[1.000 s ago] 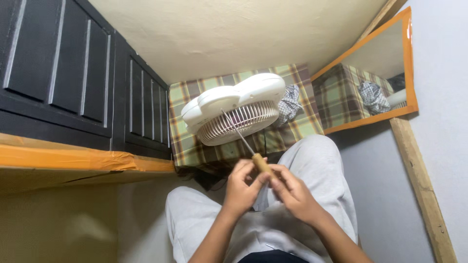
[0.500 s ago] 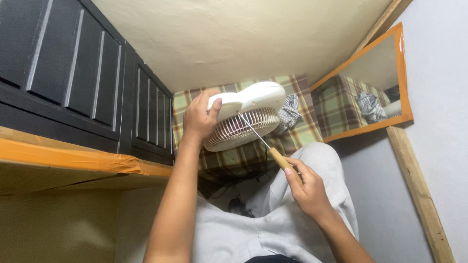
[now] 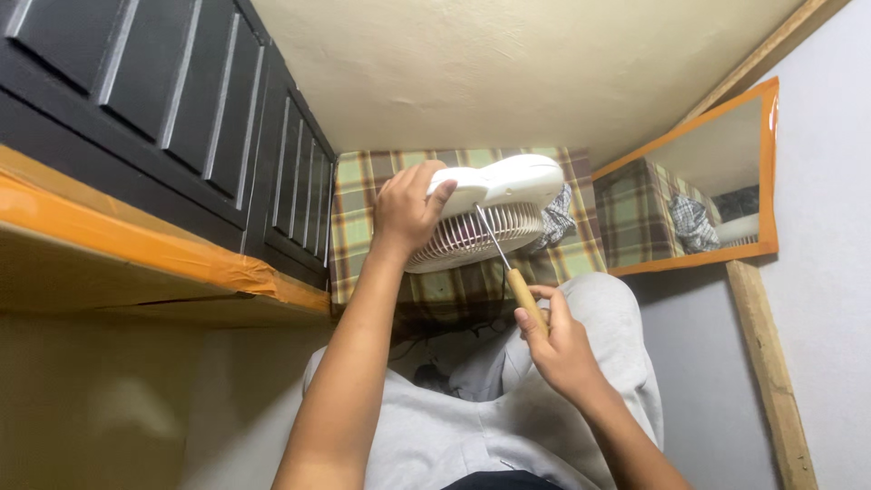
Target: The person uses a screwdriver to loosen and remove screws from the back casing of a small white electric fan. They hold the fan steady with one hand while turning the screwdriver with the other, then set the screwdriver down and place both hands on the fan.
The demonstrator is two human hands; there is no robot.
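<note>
Head view: the left hand [image 3: 406, 210] clasps the rim of the small white plastic fan [image 3: 494, 207], which lies on the plaid-covered surface [image 3: 363, 195]. It looks light, its grille thin and likely fragile, so the solid housing seems the safest hold. The right hand [image 3: 555, 345] pinches the stiff wooden-handled screwdriver [image 3: 519, 289], tip at the grille.

- Left hand [image 3: 406, 210]: arm extended forward and nearly straight, forearm bare, fingers curled, thumb spread to the right, hand closed in a grasp.
- Right hand [image 3: 555, 343]: arm bent at the elbow, held nearer the body, fingers and thumb pinched together, wrist straight.
</note>
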